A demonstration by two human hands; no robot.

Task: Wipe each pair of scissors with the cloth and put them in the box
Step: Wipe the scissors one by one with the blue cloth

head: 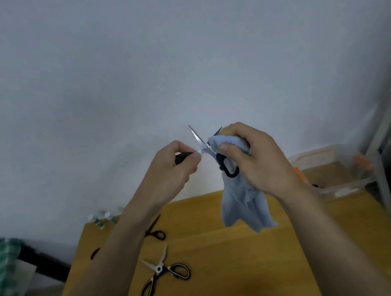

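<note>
Above the yellow wooden table, held up against the pale wall, a pair of black-handled steel scissors stands with its thin, shiny blades spread wide. The left hand curls its fingers round one black handle, thumb and forefinger pinched at the metal beside the pivot. The right hand clamps a soft, crumpled pale-blue cloth over the other blade, thumb pressing the fabric, while the second handle loop shows just below that grip and the cloth's limp tail hangs down under it. Well below the hands, black-and-white kitchen scissors lie open on the table. Right of the right wrist sits a clear plastic box at the table's far corner.
</note>
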